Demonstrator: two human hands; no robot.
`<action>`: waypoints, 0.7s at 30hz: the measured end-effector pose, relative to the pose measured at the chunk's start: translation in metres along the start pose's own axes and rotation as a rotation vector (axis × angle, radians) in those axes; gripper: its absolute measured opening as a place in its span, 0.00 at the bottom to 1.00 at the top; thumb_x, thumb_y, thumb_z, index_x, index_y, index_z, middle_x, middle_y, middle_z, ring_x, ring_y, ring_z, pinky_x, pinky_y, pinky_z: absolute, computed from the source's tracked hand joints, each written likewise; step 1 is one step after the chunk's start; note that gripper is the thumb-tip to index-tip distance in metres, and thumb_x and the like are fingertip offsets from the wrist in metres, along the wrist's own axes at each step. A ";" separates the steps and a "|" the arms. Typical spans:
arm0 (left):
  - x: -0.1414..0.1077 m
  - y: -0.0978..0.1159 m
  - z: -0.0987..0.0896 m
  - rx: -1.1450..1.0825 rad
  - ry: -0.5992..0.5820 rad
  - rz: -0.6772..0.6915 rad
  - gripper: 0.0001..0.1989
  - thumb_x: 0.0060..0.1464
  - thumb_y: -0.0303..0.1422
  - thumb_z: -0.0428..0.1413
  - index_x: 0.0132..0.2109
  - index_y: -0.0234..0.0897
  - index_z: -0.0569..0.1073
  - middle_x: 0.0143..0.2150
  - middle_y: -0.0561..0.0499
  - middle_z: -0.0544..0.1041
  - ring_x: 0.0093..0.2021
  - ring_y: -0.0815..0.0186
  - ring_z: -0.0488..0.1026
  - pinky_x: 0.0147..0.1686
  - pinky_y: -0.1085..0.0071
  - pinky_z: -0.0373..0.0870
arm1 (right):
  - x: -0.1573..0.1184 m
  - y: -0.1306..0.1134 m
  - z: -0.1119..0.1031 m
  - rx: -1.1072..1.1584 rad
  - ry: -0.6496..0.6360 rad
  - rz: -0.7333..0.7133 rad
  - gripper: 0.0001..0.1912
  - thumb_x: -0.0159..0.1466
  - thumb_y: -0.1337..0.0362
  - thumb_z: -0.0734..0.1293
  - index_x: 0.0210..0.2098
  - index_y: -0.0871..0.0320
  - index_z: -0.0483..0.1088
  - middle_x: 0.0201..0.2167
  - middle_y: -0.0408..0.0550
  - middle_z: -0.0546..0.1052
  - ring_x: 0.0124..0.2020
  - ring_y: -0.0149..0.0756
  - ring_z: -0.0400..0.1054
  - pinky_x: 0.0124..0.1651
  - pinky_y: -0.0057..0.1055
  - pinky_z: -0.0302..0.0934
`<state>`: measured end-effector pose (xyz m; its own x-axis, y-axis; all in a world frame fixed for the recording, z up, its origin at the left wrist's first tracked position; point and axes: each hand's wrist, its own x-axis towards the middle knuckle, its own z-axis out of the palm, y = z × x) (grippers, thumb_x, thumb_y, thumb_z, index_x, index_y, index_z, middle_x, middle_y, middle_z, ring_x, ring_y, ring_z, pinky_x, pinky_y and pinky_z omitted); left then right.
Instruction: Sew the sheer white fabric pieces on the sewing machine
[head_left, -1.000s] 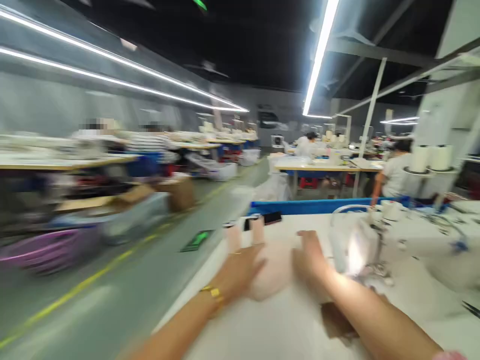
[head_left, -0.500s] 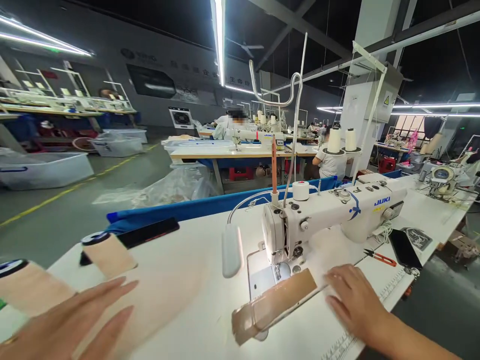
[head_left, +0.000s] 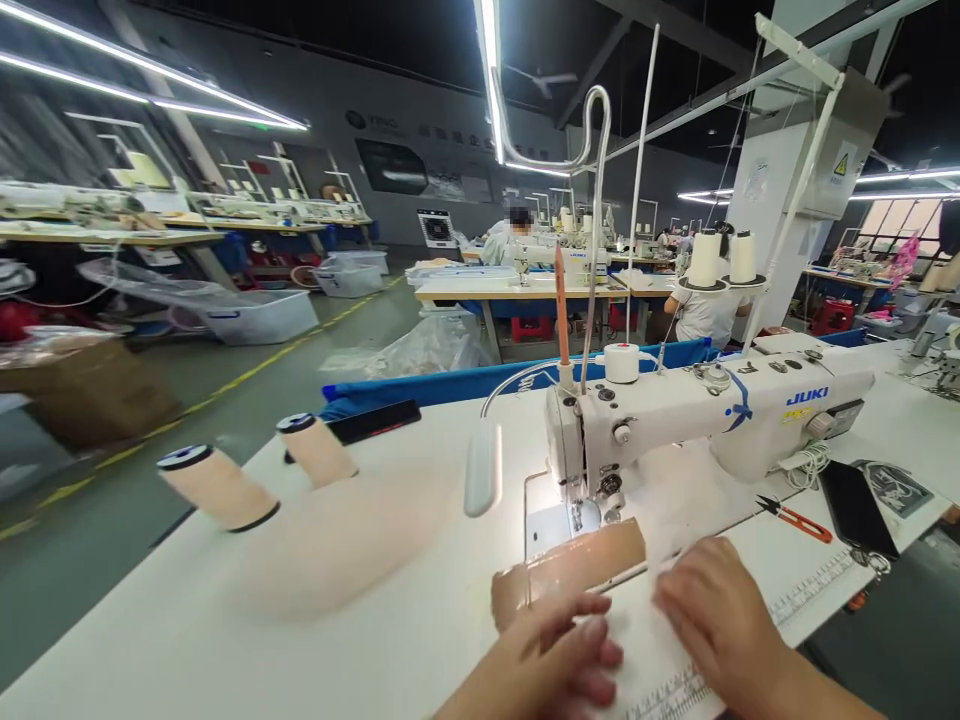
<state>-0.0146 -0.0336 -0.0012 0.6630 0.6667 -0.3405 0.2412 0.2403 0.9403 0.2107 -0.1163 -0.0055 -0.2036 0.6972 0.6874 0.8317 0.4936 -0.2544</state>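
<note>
A white sewing machine point(head_left: 675, 405) stands on the white table point(head_left: 360, 620). Brown glossy tape point(head_left: 585, 565) lies across its bed, below the needle. My left hand point(head_left: 551, 660) is over the table just in front of the tape, its fingers loosely curled and apart, holding nothing visible. My right hand point(head_left: 716, 610) rests right of the tape at the edge of pale, thin fabric point(head_left: 686, 490); its fingers are bent together, and what they hold, if anything, is hidden. Pale sheer material point(head_left: 352, 540), blurred, is spread on the left.
Two thread cones point(head_left: 221, 490) point(head_left: 319, 448) lie at the left beside a dark phone-like object point(head_left: 379, 421). On the right are red-handled snips point(head_left: 799, 520), a black phone point(head_left: 857, 508) and a ruler strip point(head_left: 817, 585). A person point(head_left: 705, 310) sits beyond the machine.
My left hand has moved right from the thread cones to the front of the tape. My right hand stays near the fabric, its fingers more curled. The view has turned left.
</note>
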 end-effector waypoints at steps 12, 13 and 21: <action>0.002 0.023 -0.026 0.142 0.078 -0.001 0.13 0.48 0.42 0.58 0.34 0.38 0.67 0.26 0.58 0.70 0.23 0.71 0.61 0.23 0.74 0.58 | 0.024 0.022 0.011 0.214 -0.286 0.148 0.21 0.72 0.65 0.64 0.64 0.52 0.66 0.57 0.54 0.76 0.57 0.49 0.68 0.58 0.48 0.65; 0.001 0.025 -0.029 0.152 0.049 0.005 0.14 0.49 0.43 0.58 0.34 0.38 0.67 0.27 0.57 0.71 0.24 0.71 0.61 0.24 0.74 0.59 | 0.030 0.021 0.016 0.251 -0.330 0.160 0.23 0.71 0.66 0.65 0.64 0.52 0.65 0.60 0.54 0.74 0.60 0.50 0.66 0.61 0.49 0.63; -0.012 0.037 -0.037 0.205 0.415 0.220 0.15 0.55 0.46 0.56 0.38 0.39 0.67 0.28 0.56 0.68 0.29 0.66 0.67 0.29 0.71 0.65 | 0.060 0.008 0.031 0.720 -0.544 0.565 0.14 0.72 0.56 0.63 0.31 0.54 0.67 0.30 0.42 0.74 0.35 0.38 0.67 0.39 0.33 0.60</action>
<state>-0.0395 -0.0065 0.0372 0.3870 0.9197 -0.0659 0.2892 -0.0532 0.9558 0.1890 -0.0547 0.0127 -0.2349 0.9720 -0.0074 0.4124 0.0927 -0.9063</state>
